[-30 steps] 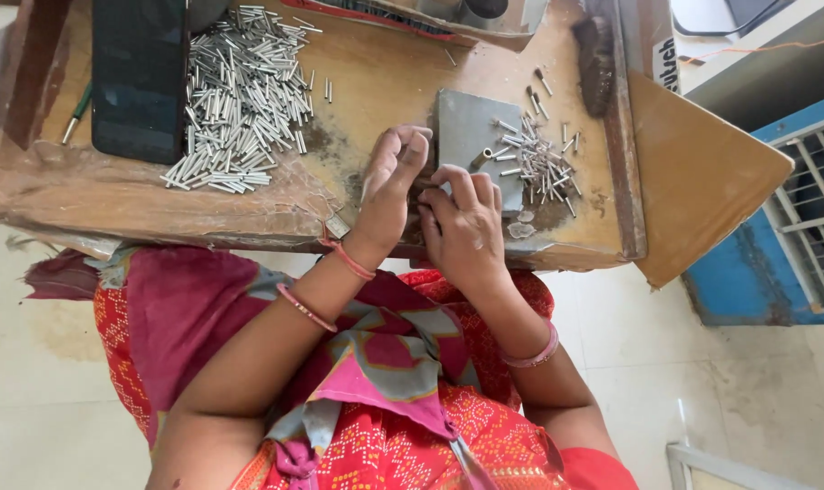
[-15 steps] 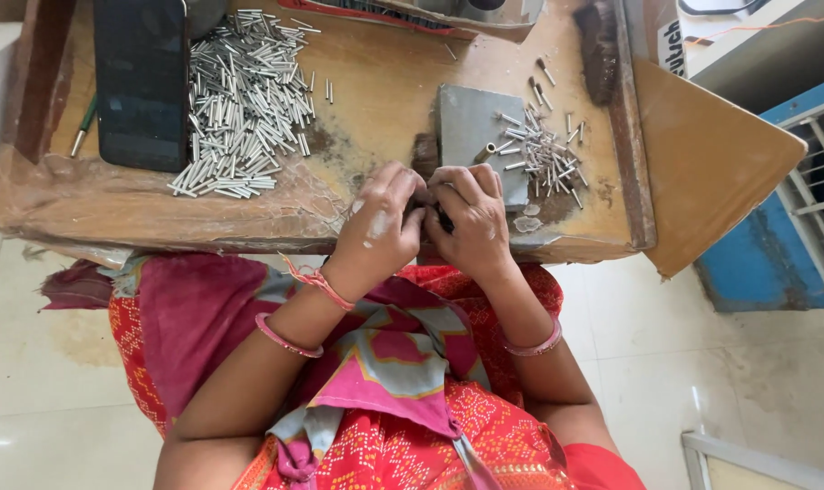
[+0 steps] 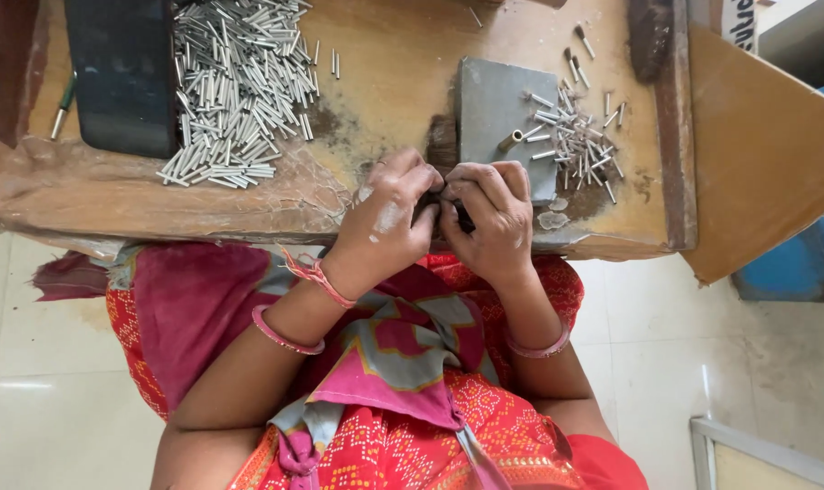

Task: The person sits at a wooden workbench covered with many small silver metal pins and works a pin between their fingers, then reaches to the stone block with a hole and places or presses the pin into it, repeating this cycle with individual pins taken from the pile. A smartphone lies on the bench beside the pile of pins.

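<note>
Pink bangles, red patterned dress

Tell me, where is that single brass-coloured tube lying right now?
In the head view, the brass-coloured tube lies on the grey slab, just left of the small scatter of silver pins and above the right hand.

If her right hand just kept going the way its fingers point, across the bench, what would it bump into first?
Most likely the grey slab just beyond the right hand, then the small brass tube and the scattered metal pins lying on it. Depth is hard to judge from above.
</note>
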